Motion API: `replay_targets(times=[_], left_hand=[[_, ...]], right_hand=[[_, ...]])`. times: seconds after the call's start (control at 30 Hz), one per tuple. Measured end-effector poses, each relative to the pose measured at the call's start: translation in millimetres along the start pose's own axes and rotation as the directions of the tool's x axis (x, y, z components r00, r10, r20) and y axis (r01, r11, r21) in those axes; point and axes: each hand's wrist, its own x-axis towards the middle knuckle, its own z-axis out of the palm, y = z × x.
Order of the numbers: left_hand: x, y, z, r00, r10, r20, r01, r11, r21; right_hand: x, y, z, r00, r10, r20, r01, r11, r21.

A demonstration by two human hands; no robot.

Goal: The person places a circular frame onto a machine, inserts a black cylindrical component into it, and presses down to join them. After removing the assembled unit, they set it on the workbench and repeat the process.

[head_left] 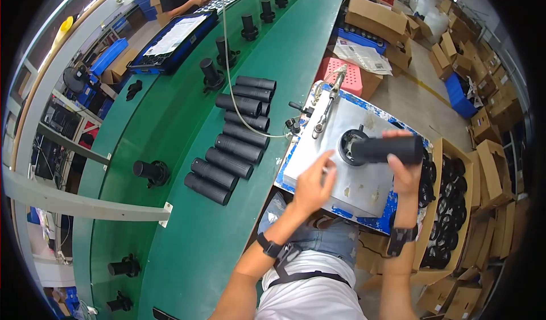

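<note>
Item 1: black tube [387, 149], one. Location: over the right part of the metal-topped surface [355, 203], far end of the tube toward the surface's right edge. Long axis: crosswise, left to right, nearly level in view.

Item 2: black ring fitting [345, 147], one, at the tube's left end, near the middle of the same surface. Whether the two are joined cannot be told.

Item 3: right hand [405, 175], the nearer one. Fingers closed round the tube toward its right end, thumb on the near side.

Item 4: left hand [314, 184]. Fingers loosely curled, partly open, holding nothing; ring fitting and tube lie to their right and slightly farther off, the ring just beside the fingertips.

Item 5: black tubes [229, 160], a row, lying slantwise along the right edge of the green surface [199, 246].

Item 6: carton [429, 277] of black rings [446, 223], beyond the metal-topped surface's right edge.

Markings: none legible on the tube. White sheet [173, 35] on a blue tray and newsprint [364, 58] carry print too small to read.
</note>
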Motion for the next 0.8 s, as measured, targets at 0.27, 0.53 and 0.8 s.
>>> replay_targets(times=[0.27,0.53,0.8], left_hand=[[15.6,-47.6,14.8,0.987,0.159,-0.021,-0.137,0.903,0.407],[11.0,-42.2,12.9,0.985,0.162,-0.065,-0.124,0.912,0.392],[17.3,-42.0,9.2,0.989,0.136,-0.064,-0.102,0.92,0.379]], right_hand=[[31.7,63.0,17.3,0.972,0.236,-0.006,-0.23,0.938,-0.259],[18.0,93.2,50.3,0.91,-0.186,-0.372,-0.088,0.787,-0.61],[36.6,97.2,32.0,0.998,0.052,-0.045,-0.057,0.991,-0.123]])
